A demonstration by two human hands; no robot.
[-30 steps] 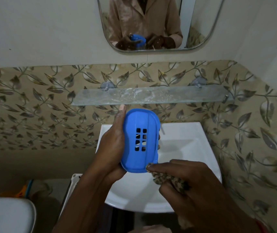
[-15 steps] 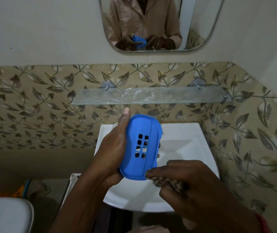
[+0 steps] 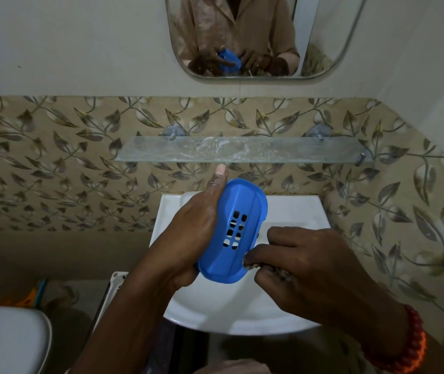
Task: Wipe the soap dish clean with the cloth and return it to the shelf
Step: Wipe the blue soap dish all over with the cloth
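My left hand [image 3: 191, 233] cupped, thumb stretched straight up, fingers wrapped round blue soap dish [image 3: 233, 230], gripping. My right hand [image 3: 304, 263] just right of it, knuckles up, fingertips pinching bunched cloth [image 3: 280, 271] at dish's near edge. Forearms converge from below.

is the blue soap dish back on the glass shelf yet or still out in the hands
Still out. The left hand holds the soap dish over the sink, below the bare glass shelf; the right hand presses the cloth to its edge.
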